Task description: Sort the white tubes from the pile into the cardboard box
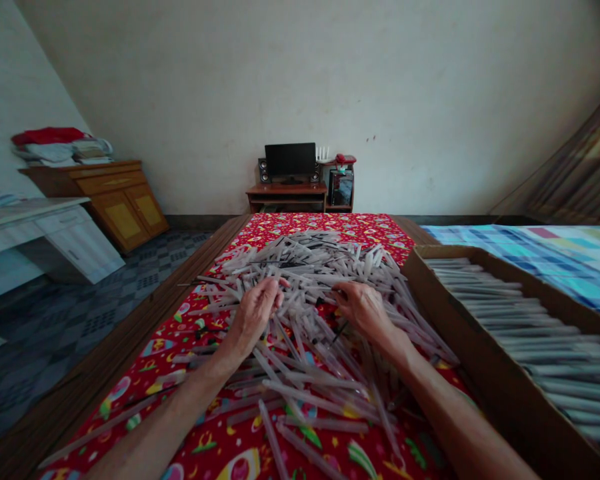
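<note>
A wide heap of translucent plastic tubes [305, 397], with thin dark rods [275, 261] mixed in, lies on a red patterned cloth [150, 373]. Over the left middle of the heap is my left hand [261, 303], its fingers curled together; what they hold, if anything, is hidden. My right hand [364, 305] bends down at the heap's right side, thumb and fingers closed near the tubes and a small dark piece. I cannot make out what is between them. A gap separates the two hands.
An open cardboard box [473, 327] beside my right forearm holds rows of filled-looking tubes [525, 320]. Behind it is a blue checked cloth [480, 237]. A desk with a monitor [290, 160] stands at the wall; a wooden cabinet [120, 200] and white desk [75, 240] are leftward.
</note>
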`<state>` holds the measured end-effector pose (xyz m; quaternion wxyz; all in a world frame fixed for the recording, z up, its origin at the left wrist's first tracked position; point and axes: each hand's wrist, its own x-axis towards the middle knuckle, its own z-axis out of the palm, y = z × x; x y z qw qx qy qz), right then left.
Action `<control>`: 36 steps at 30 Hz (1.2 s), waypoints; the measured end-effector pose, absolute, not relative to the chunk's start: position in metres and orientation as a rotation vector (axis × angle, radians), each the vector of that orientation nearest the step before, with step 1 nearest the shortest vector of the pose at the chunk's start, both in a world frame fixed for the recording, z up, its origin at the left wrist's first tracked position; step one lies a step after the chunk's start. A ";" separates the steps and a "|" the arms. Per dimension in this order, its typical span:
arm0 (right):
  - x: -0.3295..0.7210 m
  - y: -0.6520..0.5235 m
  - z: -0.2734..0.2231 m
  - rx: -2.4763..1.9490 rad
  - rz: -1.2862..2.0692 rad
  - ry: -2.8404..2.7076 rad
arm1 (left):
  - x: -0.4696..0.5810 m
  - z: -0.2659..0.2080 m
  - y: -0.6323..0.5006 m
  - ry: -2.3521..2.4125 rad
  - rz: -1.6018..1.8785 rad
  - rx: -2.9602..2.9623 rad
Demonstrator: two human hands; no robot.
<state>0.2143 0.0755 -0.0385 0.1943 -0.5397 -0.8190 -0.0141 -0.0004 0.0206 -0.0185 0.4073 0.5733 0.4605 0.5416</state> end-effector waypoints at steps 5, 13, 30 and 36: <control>0.217 0.076 -0.036 -1.522 -0.040 -2.305 | 0.003 -0.011 0.017 1.197 1.413 1.418; 0.232 0.084 -0.024 -1.647 -0.078 -2.231 | 0.006 -0.005 0.014 1.130 1.484 1.352; 0.206 0.101 -0.039 -1.365 0.005 -2.374 | 0.003 -0.009 0.016 1.184 1.403 1.451; 0.212 0.083 0.006 -1.009 0.350 -2.134 | 0.000 -0.012 0.016 1.380 1.258 1.863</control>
